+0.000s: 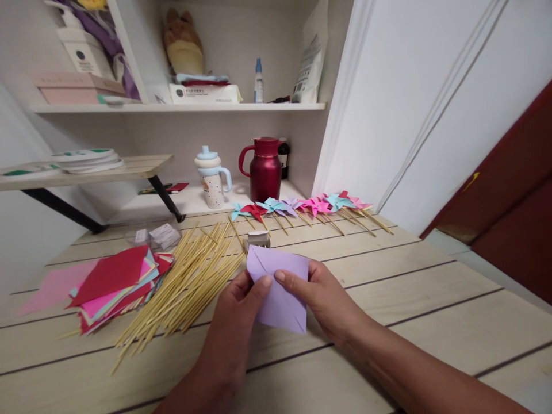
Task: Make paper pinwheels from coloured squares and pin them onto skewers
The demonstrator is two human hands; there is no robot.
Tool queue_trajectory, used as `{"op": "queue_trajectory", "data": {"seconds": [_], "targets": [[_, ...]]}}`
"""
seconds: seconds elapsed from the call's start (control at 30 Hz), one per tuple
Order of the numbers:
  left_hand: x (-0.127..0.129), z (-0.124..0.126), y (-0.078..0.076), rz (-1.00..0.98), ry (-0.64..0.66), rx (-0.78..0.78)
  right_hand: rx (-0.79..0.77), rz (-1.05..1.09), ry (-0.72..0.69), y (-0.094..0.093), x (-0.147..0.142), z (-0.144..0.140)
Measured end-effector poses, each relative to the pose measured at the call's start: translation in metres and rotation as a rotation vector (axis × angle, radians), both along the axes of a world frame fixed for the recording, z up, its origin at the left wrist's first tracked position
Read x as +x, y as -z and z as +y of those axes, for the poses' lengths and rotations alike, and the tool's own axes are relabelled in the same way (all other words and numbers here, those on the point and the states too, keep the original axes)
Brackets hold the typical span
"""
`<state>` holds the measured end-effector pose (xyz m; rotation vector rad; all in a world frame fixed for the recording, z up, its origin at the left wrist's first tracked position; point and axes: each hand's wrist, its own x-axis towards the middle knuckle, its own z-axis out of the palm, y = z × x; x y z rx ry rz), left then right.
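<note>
A folded lilac paper square (278, 287) is held just above the near middle of the wooden tabletop (431, 299), pinched between both hands: the left hand (235, 313) grips its left edge with thumb on top, and the right hand (321, 302) grasps its right side, the thumb laid across the upper face. A diagonal crease is visible, so folding is judged to be under way but not finished. Along the far edge of the tabletop a row of finished paper pinwheels (302, 207) on sticks is laid out, suggesting several are already done. Much material is left: a loose heap of bamboo skewers (190, 276) is spread just left of the hands, and a stack of coloured paper sheets (116, 282) lies toward the left edge. A small metal object (257, 239), not clearly identifiable, is seen just behind the lilac paper.
</note>
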<state>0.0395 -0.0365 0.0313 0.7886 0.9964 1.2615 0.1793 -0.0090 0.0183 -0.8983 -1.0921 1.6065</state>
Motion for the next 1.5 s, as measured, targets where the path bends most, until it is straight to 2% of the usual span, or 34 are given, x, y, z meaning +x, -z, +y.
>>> {"op": "queue_trajectory", "data": {"seconds": [0.17,0.47,0.67,1.0,1.3,1.4,1.5], "targets": [[0.001,-0.001,-0.003,-0.002,-0.019,-0.007,0.002,0.011,-0.014,-0.004,0.0,-0.001],[-0.003,0.003,0.005,0.049,-0.005,-0.014,0.006,-0.024,0.004,0.001,0.0,0.0],[-0.009,0.007,0.011,0.158,0.009,0.022,0.021,-0.01,-0.033,0.003,0.0,0.001],[-0.012,0.006,0.008,0.27,-0.034,-0.016,0.043,-0.051,-0.019,0.006,0.001,0.002],[-0.02,0.012,0.01,0.071,-0.11,-0.096,0.303,-0.192,0.178,-0.002,0.004,0.002],[-0.021,0.013,0.01,0.0,-0.139,-0.1,0.363,-0.252,0.139,-0.001,0.004,-0.001],[-0.02,0.011,0.008,-0.06,-0.146,-0.106,0.326,-0.312,0.03,0.002,0.003,-0.001]]}}
